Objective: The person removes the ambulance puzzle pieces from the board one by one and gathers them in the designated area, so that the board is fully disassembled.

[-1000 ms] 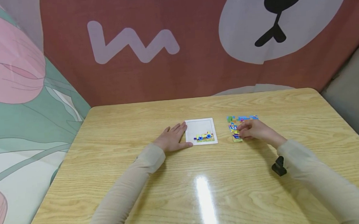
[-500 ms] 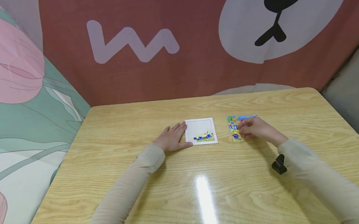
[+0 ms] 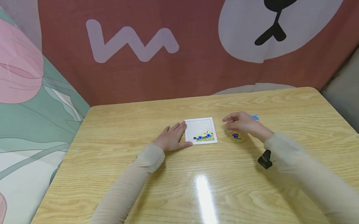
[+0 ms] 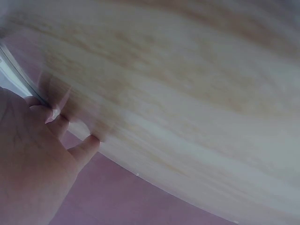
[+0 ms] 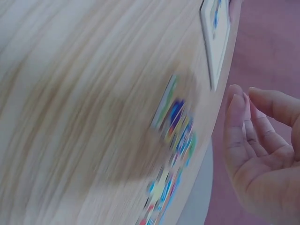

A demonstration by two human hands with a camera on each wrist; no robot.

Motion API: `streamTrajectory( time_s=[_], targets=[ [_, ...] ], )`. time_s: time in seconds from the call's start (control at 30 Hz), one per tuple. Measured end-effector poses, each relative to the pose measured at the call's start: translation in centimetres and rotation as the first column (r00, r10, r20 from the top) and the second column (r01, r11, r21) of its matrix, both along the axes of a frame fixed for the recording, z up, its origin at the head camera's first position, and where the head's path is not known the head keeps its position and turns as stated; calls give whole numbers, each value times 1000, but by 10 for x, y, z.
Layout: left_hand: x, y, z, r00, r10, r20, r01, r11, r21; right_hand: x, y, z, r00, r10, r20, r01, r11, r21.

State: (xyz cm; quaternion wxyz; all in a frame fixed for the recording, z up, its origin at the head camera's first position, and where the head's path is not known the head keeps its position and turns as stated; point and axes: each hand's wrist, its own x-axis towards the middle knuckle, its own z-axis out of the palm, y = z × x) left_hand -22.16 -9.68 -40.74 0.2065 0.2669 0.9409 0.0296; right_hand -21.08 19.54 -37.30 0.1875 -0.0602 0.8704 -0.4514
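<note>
My left hand [image 3: 172, 138] lies with spread fingers at the left edge of a white square puzzle board [image 3: 195, 126], its fingertips and thumb touching the frame. Along the board's lower right, joined jigsaw pieces [image 3: 203, 136] show a yellow and blue vehicle picture. My right hand [image 3: 244, 124] is above the loose pieces to the right of the board. Its fingers are loosely curled, and no piece shows between thumb and fingertips in the right wrist view. Below it lies a yellow and blue jigsaw piece [image 3: 237, 136]; another blue jigsaw piece [image 3: 255, 117] shows behind the hand. The hand hides the others.
Loose colourful jigsaw pieces [image 5: 164, 187] lie in a group in the right wrist view, slightly blurred. The wooden table [image 3: 159, 194] has its far edge close to a cloth backdrop [image 3: 153, 79] with a cartoon print. A grey wall [image 3: 355, 89] stands at the right.
My right hand has moved left from among the loose pieces, toward the board, and now covers the upper left ones. My left hand and the board stay where they were.
</note>
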Motion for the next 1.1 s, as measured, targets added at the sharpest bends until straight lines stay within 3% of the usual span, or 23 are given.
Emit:
streamTrajectory(
  time_s=[0.53, 0.9, 1.1],
  targets=[
    [0, 1, -1, 1000, 1, -14, -1, 1000, -6, -4, -57, -19, 990, 133, -48, -132, 991, 19],
    [1, 1, 2, 1000, -1, -9, 1, 1000, 0, -2, -75, -25, 981, 188, -56, -180, 977, 118],
    [2, 0, 1, 1000, -3, -11, 3, 1000, 1, -1, -77, -26, 963, 246, -109, -227, 961, 160]
  ],
)
